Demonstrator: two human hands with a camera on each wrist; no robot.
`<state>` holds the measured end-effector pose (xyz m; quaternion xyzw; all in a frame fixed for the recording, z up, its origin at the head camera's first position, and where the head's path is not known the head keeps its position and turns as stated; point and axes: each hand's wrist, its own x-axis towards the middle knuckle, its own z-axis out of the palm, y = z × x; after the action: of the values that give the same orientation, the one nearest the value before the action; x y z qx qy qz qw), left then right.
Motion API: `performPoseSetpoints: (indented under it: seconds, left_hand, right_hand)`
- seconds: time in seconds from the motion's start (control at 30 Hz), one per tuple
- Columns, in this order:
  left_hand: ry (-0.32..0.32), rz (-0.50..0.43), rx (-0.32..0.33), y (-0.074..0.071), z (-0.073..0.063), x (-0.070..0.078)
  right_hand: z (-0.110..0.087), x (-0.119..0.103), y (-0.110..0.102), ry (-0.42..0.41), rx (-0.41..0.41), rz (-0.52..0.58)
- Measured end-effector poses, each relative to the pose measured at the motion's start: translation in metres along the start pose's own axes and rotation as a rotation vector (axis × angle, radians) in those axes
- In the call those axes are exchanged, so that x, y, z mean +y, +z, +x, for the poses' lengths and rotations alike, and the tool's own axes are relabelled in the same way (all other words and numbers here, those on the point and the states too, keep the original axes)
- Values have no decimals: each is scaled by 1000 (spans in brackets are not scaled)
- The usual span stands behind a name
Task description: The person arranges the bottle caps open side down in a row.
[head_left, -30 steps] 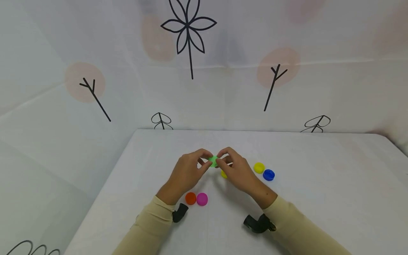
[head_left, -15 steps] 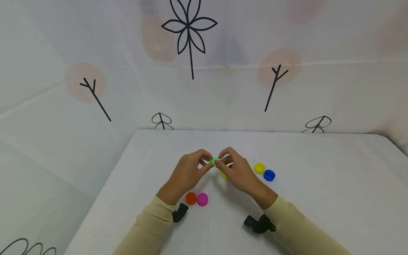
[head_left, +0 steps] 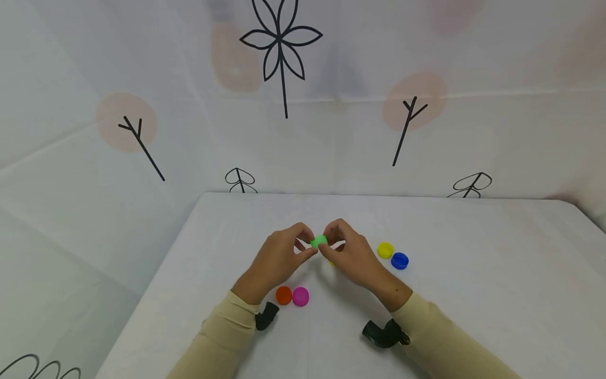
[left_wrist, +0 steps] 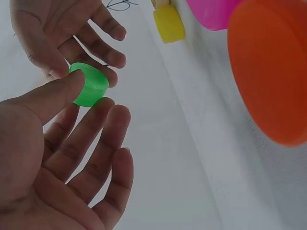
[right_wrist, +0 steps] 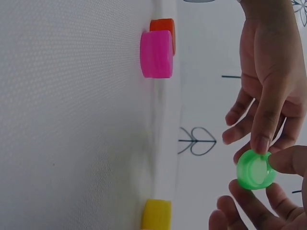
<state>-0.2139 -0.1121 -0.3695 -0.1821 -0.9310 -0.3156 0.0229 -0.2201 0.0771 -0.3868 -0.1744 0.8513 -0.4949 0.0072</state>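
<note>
Above the white table, both hands hold a small green round cap (head_left: pixel 319 241) between them. My left hand (head_left: pixel 276 256) pinches its left side with thumb and fingertips. On the opposite side, the thumb and fingers of my right hand (head_left: pixel 354 259) pinch it too. The right wrist view shows the hollow, ringed face of the green cap (right_wrist: pixel 256 169), with thumbs at its rim. Seen from the left wrist, the cap (left_wrist: pixel 91 85) is tilted between the two hands. A yellow cap (head_left: pixel 332 263) lies mostly hidden behind my right hand.
An orange cap (head_left: pixel 283 295) and a magenta cap (head_left: pixel 300 296) lie side by side between the forearms. Right of my right hand, another yellow cap (head_left: pixel 385 250) lies against a blue cap (head_left: pixel 400 260). A patterned white cloth (head_left: pixel 331 147) rises behind the table (head_left: pixel 497 273).
The green cap has turned slightly between the fingers and shows more of its surface. The thumbs have shifted lower on it, and the yellow cap behind the right hand is more covered.
</note>
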Motion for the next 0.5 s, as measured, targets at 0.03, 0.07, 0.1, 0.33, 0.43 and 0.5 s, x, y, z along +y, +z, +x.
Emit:
performPoseSetpoints:
  seconds: [0.03, 0.07, 0.1, 0.33, 0.43, 0.5]
  left_hand:
    - [7, 0, 8, 0, 0, 0]
    - [14, -2, 16, 0, 0, -1]
    - [19, -8, 22, -1, 0, -1]
    - [65, -86, 17, -8, -2, 0]
    - [63, -117, -12, -11, -2, 1]
    - [62, -126, -32, -13, -2, 3]
  right_hand:
    - [0, 0, 0, -4, 2, 2]
    - [0, -1, 0, -8, 5, 0]
    - [-1, -1, 0, -14, 7, -7]
    - [-3, -8, -5, -61, 17, -80]
    - [-5, -11, -11, -115, 7, -104]
    - [-8, -12, -16, -160, -6, -126]
